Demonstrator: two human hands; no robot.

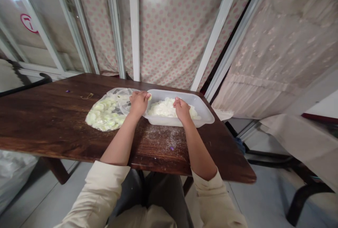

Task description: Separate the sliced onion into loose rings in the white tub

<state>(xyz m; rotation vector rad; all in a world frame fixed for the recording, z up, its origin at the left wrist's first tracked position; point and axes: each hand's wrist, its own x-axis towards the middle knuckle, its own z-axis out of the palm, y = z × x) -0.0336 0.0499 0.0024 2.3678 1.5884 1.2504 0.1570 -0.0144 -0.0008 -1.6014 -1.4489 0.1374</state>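
White tub (165, 121) — pale slices (101, 115) (bagged) beside it

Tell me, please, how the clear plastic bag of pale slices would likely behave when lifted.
The plastic bag would probably sag and flop, since it looks thin and wrinkled. The pale slices inside look loose, so their weight may shift. Being many, they could make it fairly heavy.

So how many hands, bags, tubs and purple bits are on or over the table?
Hands: 2 (left hand, right hand)
Bag: 1
Tub: 1
Purple bits: 2
Total: 6
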